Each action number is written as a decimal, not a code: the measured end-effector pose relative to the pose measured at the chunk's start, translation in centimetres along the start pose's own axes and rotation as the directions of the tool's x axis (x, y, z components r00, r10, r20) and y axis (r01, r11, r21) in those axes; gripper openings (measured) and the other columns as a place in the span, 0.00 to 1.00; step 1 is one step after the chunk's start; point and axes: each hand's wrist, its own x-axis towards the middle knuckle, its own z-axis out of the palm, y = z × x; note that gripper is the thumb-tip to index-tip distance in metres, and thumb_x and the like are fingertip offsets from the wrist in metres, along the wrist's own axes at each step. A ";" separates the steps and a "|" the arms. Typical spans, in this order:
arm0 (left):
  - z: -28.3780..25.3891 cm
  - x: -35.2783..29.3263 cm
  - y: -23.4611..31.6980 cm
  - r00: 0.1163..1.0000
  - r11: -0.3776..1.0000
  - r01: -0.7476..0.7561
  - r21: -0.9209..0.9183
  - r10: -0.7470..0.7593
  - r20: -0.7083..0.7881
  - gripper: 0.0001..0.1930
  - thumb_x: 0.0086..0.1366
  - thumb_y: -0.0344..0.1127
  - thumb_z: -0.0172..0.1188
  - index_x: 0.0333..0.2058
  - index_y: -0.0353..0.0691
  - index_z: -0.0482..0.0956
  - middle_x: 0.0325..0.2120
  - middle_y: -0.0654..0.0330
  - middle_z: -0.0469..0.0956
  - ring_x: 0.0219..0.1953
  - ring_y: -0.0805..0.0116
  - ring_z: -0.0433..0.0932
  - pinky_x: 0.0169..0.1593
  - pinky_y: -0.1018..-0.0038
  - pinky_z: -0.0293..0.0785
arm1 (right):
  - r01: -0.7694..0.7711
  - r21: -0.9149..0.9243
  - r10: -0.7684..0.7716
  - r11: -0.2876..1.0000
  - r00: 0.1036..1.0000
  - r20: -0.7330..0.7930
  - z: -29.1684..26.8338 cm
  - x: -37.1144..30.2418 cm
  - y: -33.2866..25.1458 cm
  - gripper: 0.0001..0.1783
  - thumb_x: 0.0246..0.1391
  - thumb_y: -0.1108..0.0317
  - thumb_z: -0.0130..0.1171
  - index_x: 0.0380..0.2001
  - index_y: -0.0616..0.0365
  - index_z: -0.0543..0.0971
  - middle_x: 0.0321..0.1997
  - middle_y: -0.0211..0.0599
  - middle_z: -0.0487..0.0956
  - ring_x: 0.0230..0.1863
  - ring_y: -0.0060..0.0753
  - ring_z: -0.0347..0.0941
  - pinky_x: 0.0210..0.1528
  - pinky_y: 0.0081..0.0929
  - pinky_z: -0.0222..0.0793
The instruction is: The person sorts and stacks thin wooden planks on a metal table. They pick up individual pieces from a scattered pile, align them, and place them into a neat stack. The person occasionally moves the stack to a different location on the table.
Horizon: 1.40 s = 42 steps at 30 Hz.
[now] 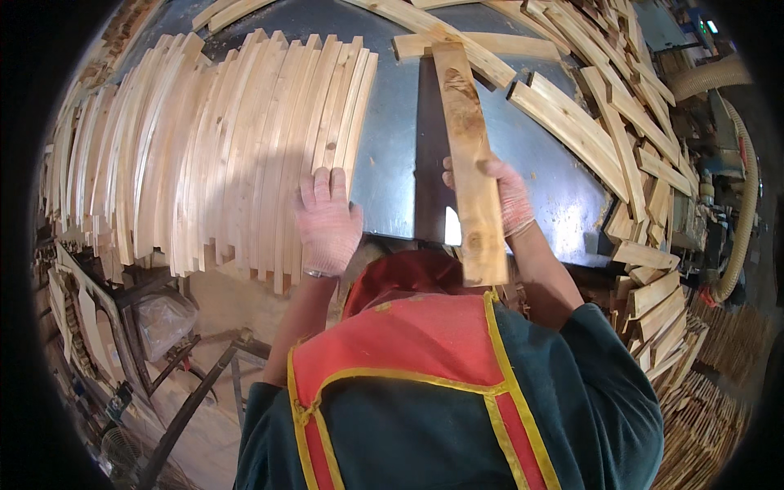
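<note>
The wooden board (474,163) is hiding most of the right hand (508,196); the stacked slats (204,147) are running off-frame at left.

Right hand (510,196) grips plank (472,163); left hand (328,220) on slat stack (229,147).

Bare metal table (392,155) lies open mid-way — slat stack (229,147) left, loose wood pieces (604,122) right.

Single head camera looking steeply down, close over metal table (392,180), fisheye bending edges; no second view sharing.
</note>
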 end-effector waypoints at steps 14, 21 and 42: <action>5.0 -0.1 3.3 0.899 0.247 0.428 -0.869 -0.020 0.437 0.23 0.66 0.34 0.66 0.58 0.32 0.79 0.44 0.61 0.84 0.46 0.72 0.81 0.51 0.71 0.78 | -0.073 -0.830 -0.481 -0.553 0.841 0.246 0.1 14.7 -12.8 0.53 0.50 0.51 0.76 0.76 0.54 0.63 0.76 0.47 0.69 0.77 0.53 0.64 0.76 0.48 0.62; -1.3 0.8 5.2 0.824 0.194 0.553 -0.811 -0.276 0.495 0.20 0.67 0.32 0.66 0.55 0.31 0.79 0.40 0.57 0.85 0.38 0.70 0.84 0.39 0.70 0.81 | -0.243 -0.514 -0.330 -0.822 0.940 0.083 0.5 25.0 -21.1 0.65 0.41 0.46 0.80 0.80 0.40 0.56 0.82 0.45 0.61 0.82 0.58 0.53 0.79 0.55 0.54; -6.5 -3.8 -2.7 0.889 0.128 0.393 -0.911 -0.306 0.341 0.21 0.63 0.39 0.71 0.47 0.29 0.80 0.39 0.60 0.84 0.39 0.71 0.81 0.43 0.71 0.79 | -0.170 -0.933 0.202 -0.318 0.949 -0.242 6.1 3.3 12.1 0.54 0.60 0.39 0.65 0.69 0.77 0.60 0.52 0.70 0.82 0.57 0.60 0.82 0.59 0.47 0.78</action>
